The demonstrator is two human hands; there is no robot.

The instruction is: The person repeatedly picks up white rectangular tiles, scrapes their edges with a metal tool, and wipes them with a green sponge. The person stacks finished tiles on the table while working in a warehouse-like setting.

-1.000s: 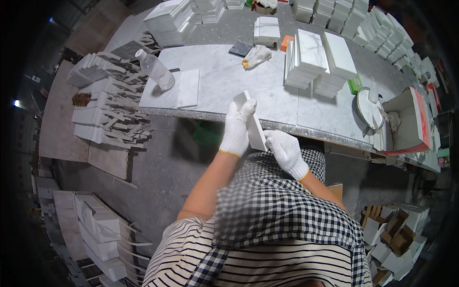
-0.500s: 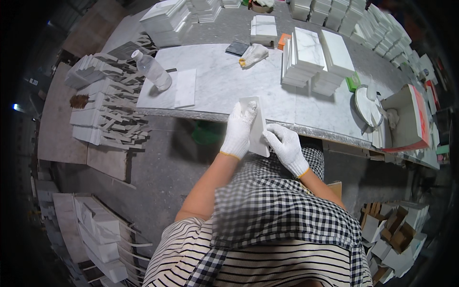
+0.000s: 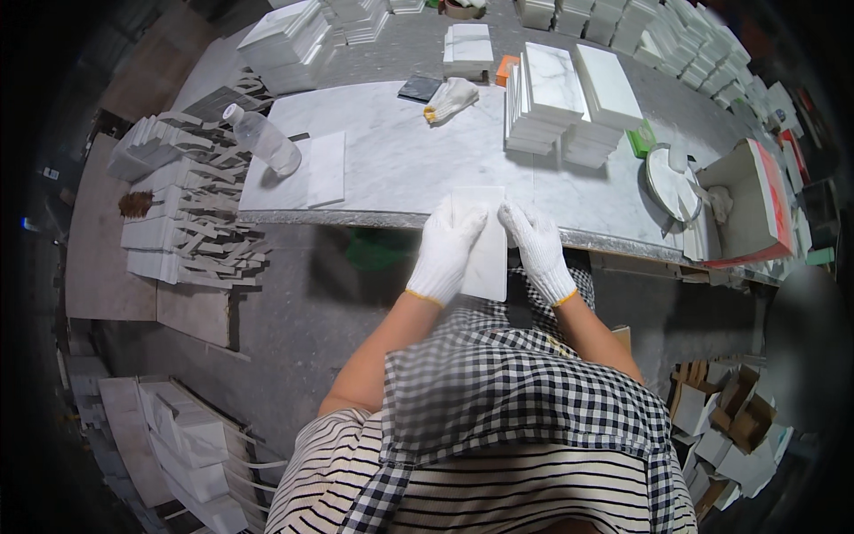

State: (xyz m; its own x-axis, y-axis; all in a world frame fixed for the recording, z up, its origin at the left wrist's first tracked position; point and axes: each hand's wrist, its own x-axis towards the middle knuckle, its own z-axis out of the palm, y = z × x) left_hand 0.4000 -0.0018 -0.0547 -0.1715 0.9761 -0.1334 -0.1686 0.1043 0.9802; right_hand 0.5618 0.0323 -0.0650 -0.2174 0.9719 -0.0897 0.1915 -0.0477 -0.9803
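Observation:
Both my hands wear white knit gloves with yellow cuffs. A thin white tile (image 3: 486, 258) is held in front of me at the bench's front edge, its long side pointing toward me. My left hand (image 3: 451, 247) grips the tile's left side, with the thumb and fingers lying over its face. My right hand (image 3: 538, 247) is closed at the tile's right edge near the far corner; its fingertips touch the edge and are partly hidden.
Ahead lies a marble-topped bench (image 3: 400, 160) with a plastic bottle (image 3: 265, 142), a flat tile (image 3: 326, 169), a spare glove (image 3: 452, 100) and tile stacks (image 3: 551, 89). At right are a round dish (image 3: 672, 187) and an open carton (image 3: 747, 200). Strapped tile stacks (image 3: 151, 240) stand left.
The tile has turned from a slant to face up more flatly. My right hand has moved up along its right edge. The whole view has shifted slightly.

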